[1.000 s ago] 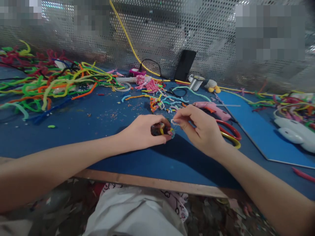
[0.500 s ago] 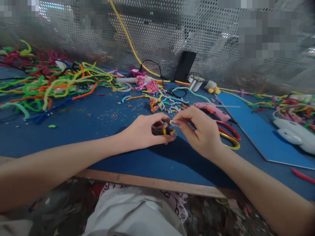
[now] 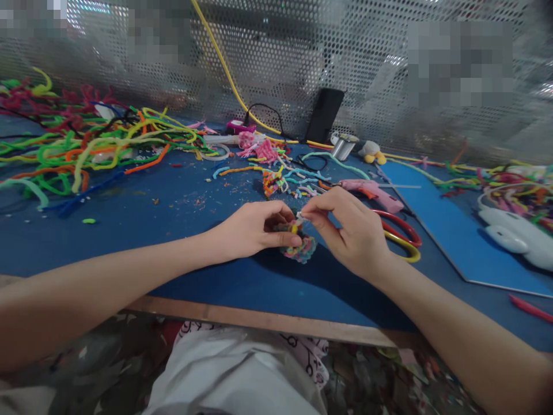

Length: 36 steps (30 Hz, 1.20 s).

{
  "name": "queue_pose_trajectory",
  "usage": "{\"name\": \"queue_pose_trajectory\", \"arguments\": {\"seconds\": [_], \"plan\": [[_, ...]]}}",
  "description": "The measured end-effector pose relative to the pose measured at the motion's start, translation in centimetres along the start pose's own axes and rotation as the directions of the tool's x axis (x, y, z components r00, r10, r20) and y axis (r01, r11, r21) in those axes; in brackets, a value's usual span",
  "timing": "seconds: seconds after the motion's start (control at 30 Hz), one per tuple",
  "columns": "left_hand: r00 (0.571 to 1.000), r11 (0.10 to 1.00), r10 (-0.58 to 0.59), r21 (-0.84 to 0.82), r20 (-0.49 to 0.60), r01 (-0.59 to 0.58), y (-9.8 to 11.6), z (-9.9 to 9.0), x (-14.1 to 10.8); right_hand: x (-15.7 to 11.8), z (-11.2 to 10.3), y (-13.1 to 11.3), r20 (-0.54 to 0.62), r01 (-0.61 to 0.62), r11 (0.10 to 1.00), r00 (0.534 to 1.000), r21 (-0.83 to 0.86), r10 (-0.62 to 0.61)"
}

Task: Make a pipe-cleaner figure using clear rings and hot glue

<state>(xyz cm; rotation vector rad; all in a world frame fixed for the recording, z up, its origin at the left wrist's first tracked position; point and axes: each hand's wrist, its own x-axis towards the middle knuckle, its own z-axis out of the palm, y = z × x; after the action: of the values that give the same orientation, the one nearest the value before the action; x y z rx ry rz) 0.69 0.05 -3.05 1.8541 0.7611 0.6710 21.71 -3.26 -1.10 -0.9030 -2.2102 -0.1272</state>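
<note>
My left hand (image 3: 248, 230) is closed around a small multicoloured fuzzy piece (image 3: 303, 250), its thumb pressed on the near side. The piece looks built from short bits of pipe cleaner in pink, teal and yellow, and is partly hidden by the fingers. Just above it, my right hand (image 3: 356, 233) pinches a tiny whitish bit (image 3: 299, 215) between thumb and index finger, close to the piece's upper edge. Beyond the hands lie a similar orange and yellow piece (image 3: 272, 183) and several short pastel bits (image 3: 305, 191).
A pink glue gun (image 3: 380, 196) and red and yellow handle loops (image 3: 404, 237) lie by my right hand. Pipe cleaners (image 3: 112, 141) heap at left. A black phone (image 3: 325, 115) leans on the perforated metal panel (image 3: 276, 63). A blue board (image 3: 436, 219) and white glue gun (image 3: 514, 239) are at right.
The multicoloured piece has turned in my left hand, so more of its pink and teal side shows below the thumb. My right hand keeps its pinch nearly in place.
</note>
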Motion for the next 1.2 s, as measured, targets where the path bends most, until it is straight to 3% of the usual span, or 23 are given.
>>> {"name": "queue_pose_trajectory", "arguments": {"seconds": [0.6, 0.93, 1.2], "plan": [[0.999, 0.994, 0.050, 0.096, -0.007, -0.049, 0.3, -0.4, -0.2, 0.1, 0.2, -0.6, 0.033, -0.183, 0.973, 0.983, 0.143, 0.180], [0.999, 0.988, -0.025, -0.154, 0.034, 0.030, 0.1, -0.1, -0.1, 0.3, 0.1, -0.8, 0.079, -0.323, 0.917, 0.946, 0.232, 0.314], [0.999, 0.991, -0.045, -0.125, -0.010, 0.044, 0.6, -0.3, -0.1, 0.4, 0.5, -1.0, 0.089, -0.375, 0.872, 0.926, 0.316, 0.366]]}}
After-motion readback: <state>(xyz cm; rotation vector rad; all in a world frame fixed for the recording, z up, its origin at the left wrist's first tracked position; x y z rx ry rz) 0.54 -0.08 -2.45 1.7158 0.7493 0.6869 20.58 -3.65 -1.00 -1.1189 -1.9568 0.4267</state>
